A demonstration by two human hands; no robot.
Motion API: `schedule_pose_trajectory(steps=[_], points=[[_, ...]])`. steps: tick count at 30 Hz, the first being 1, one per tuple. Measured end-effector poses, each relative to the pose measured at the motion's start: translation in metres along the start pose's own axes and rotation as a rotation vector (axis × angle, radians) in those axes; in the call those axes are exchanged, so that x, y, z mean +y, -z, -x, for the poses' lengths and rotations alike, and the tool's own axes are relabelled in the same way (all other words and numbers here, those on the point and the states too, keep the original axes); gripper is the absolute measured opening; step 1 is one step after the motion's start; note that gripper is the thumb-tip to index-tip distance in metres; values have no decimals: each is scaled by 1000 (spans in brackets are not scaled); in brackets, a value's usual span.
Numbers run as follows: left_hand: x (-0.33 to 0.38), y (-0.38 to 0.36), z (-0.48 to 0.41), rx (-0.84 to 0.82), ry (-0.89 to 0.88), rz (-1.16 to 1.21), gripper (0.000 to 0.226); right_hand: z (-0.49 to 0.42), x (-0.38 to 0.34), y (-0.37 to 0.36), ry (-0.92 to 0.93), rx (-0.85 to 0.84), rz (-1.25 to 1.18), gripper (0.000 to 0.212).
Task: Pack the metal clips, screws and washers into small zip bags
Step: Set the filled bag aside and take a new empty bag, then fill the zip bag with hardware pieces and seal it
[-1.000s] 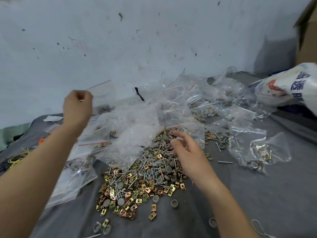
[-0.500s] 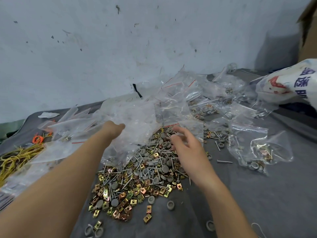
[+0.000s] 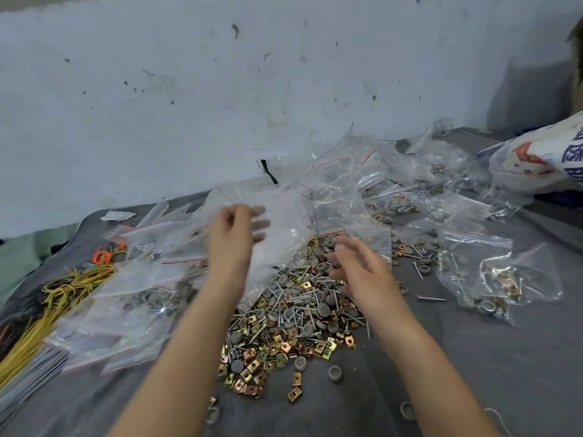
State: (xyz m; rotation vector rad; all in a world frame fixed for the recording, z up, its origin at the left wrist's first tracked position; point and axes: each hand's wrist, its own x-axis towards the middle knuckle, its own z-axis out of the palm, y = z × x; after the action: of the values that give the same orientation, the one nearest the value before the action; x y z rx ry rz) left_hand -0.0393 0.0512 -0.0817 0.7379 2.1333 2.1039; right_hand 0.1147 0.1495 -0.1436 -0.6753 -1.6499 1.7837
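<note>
Left hand (image 3: 235, 234) is pinching a clear zip bag (image 3: 285, 228) near its top edge, fingers curled round the film and partly showing through it. Right hand (image 3: 359, 266) is hovering just at 3 o'clock of that bag, fingers loosely spread and holding nothing that shows; it is blurred.

The loose pile (image 3: 293, 313) is lying straight below both hands, at 6 o'clock of the bag:
- gold clips (image 3: 277, 348)
- thin screws (image 3: 432, 299)
- grey round washers (image 3: 323, 309)

The bag is looking feather-light, floppy and slick, so it is probably best held at the stiffer zip strip, one hand on each lip, to open the mouth. The parts are small, hard and dense. The screws are pointed and likely to poke thin film. The clips are probably snagging one another, so small pinches are looking safer than scoops.

Filled bags (image 3: 479, 272) are lying at 3 o'clock of the pile, and flat empty bags (image 3: 126, 313) at 9 o'clock. Everything is sitting on a soft grey cloth (image 3: 473, 373), where small parts may be sinking into folds. Yellow wires (image 3: 56, 298) are trailing at far 9 o'clock. A stained white wall (image 3: 220, 89) is closing off 12 o'clock, and a printed sack (image 3: 542, 159) is at 2 o'clock.
</note>
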Motion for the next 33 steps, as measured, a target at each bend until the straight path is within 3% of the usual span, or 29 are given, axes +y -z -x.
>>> schedule_pose_trajectory(steps=[5, 8, 12, 13, 15, 17, 20, 24, 26, 30, 33], points=[[-21, -8, 75, -30, 202, 350, 20, 15, -4, -17, -180, -131, -271, 34], [-35, -1, 101, -63, 231, 307, 20, 23, 0, -24, -192, -146, -257, 34], [-43, 22, 105, -56, 105, 96, 10, 24, 3, -21, -247, -269, -335, 67], [-46, 28, 105, -65, 62, 31, 9, 24, 2, -21, -226, -294, -315, 64], [-50, 39, 103, -146, 39, -38, 9, 24, 1, -27, -145, -288, -252, 36], [-51, 46, 99, -272, 140, 47, 22, 21, 1, -33, -99, -226, -204, 17], [-46, 54, 84, -324, 430, 371, 43, 20, 0, -37, -73, -295, -115, 18], [-53, 70, 70, -305, 529, 378, 33, 16, -2, -38, -66, -426, 119, 15], [-57, 77, 68, -243, 518, 362, 27, 11, 2, -37, -59, -355, 186, 12], [-54, 81, 70, -210, 433, 344, 11, 2, 11, -35, -4, -55, 148, 16], [-52, 77, 76, -183, 352, 292, 7, 2, 10, -36, -150, 25, -109, 26]])
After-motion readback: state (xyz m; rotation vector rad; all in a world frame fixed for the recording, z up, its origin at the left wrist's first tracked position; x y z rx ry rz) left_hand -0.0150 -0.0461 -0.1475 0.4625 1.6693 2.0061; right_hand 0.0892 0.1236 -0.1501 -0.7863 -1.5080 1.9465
